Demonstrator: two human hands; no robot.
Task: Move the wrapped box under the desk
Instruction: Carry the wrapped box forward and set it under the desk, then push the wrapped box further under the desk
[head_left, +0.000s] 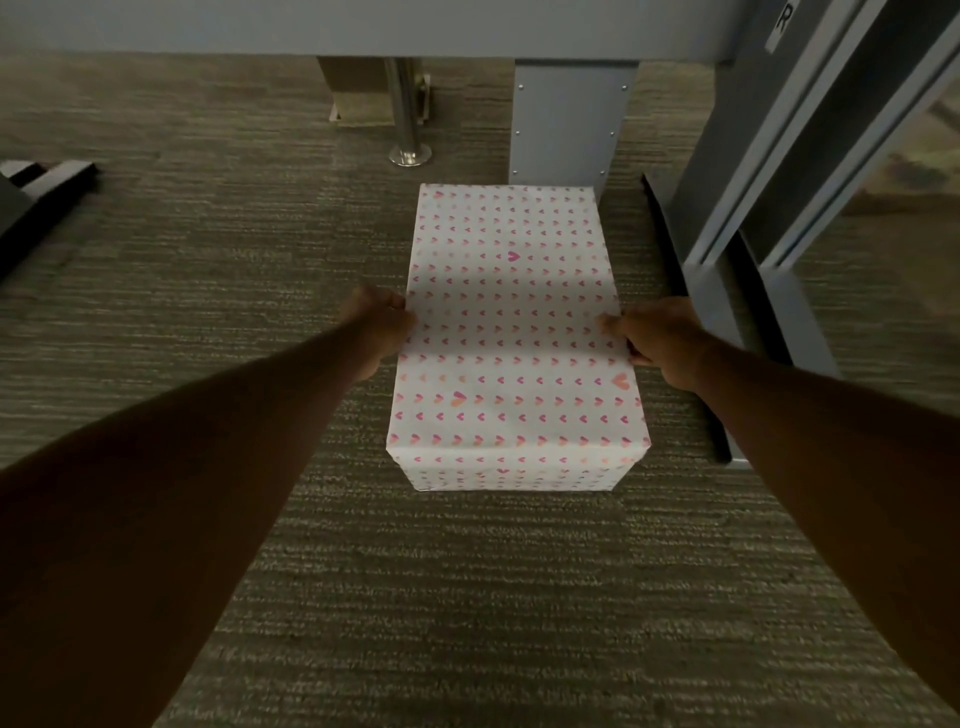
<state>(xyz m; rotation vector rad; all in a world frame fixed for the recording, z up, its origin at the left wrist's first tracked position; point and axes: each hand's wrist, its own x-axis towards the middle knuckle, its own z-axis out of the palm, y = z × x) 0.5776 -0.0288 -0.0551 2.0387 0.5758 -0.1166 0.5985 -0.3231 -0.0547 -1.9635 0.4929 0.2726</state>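
Observation:
The wrapped box (511, 338), white paper with small pink and orange hearts, stands on the carpet with its far end just under the grey desk edge (363, 26). My left hand (376, 325) presses against the box's left side, fingers curled at the top edge. My right hand (657, 340) holds the right side the same way. Both arms reach forward from the bottom corners of the view. The lower parts of both hands' fingers are hidden behind the box's sides.
A grey desk leg panel (569, 124) stands right behind the box. A chrome pole with a round foot (408, 124) and a cardboard box (358, 88) are further back left. A grey frame (769, 208) runs along the right. A dark object (36, 192) lies far left.

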